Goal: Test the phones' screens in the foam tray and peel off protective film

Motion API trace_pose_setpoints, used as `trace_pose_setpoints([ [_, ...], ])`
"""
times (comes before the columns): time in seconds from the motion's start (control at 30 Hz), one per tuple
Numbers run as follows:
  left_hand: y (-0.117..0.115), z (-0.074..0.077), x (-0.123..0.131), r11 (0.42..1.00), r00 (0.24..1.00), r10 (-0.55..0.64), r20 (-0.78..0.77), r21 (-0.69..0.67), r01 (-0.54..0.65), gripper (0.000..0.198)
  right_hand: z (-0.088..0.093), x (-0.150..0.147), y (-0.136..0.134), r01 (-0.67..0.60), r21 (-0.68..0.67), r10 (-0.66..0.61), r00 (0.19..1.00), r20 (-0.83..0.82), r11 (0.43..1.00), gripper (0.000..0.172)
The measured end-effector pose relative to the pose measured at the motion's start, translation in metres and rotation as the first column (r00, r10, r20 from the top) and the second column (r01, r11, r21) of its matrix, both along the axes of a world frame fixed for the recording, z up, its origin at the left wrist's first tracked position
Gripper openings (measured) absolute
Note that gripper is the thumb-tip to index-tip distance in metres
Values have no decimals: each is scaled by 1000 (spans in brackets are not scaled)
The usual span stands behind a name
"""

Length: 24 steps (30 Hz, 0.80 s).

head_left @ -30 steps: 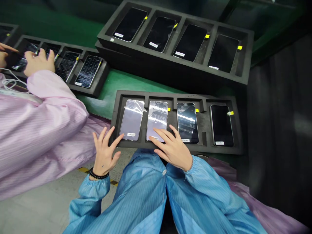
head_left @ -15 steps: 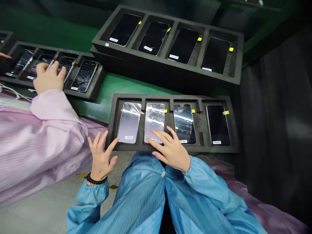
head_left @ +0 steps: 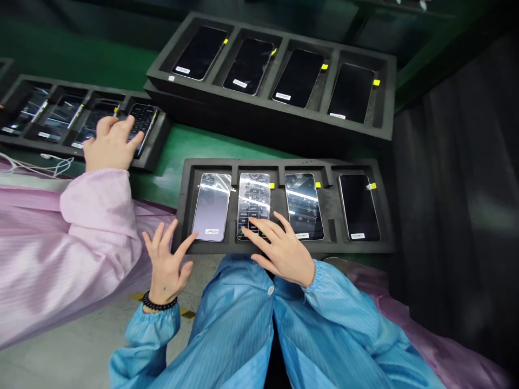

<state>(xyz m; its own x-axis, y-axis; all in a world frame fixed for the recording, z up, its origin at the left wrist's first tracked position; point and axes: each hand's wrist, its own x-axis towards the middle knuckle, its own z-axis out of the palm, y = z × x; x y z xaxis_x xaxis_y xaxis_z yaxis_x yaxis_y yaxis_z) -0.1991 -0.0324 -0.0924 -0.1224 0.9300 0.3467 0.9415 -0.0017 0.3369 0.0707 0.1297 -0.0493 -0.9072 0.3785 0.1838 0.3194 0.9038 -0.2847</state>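
Note:
A dark foam tray point(head_left: 333, 247) in front of me holds several smartphones, each in its own compartment. My left hand point(head_left: 167, 265) is spread, its index fingertip at the lower left corner of the leftmost phone point(head_left: 213, 208), whose screen is pale lilac. Over the lower part of the second phone point(head_left: 254, 197) my right hand point(head_left: 284, 246) lies with fingers apart, fingertips at the screen; this screen shows a dark grid of buttons. To its right are a phone with light reflections point(head_left: 304, 202) and a phone with a black screen point(head_left: 359, 208).
Behind stands a stacked foam tray point(head_left: 259, 100) of dark-screened phones with yellow tabs. At left, a co-worker's hand point(head_left: 111, 143) in a pink sleeve is over another phone tray point(head_left: 156, 151). White cables point(head_left: 57, 165) lie near that tray on the green table point(head_left: 194, 146).
The second phone's screen has gone from plain lilac to a dark button grid. The co-worker's hand has moved right to the last phone of its tray. My hands have hardly moved.

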Motion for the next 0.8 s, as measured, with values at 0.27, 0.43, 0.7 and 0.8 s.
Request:
trace_pose_setpoints([
  [0.27,0,0,-1,997,999,34,15,72,-35,64,1,0,1,-6,-13,6,1000,-15,1000,50],
  [0.43,-3,-4,-3,999,999,42,15,24,-42,64,-1,0,0,-8,-35,7,1000,-20,999,49],
  [0.7,36,17,6,984,989,120,84,123,-130,60,31,13,30,8,-140,-45,964,-260,990,37],
  [0.8,66,27,15,986,990,118,73,112,-126,59,38,12,42,168,-122,-197,937,-289,978,37],
])
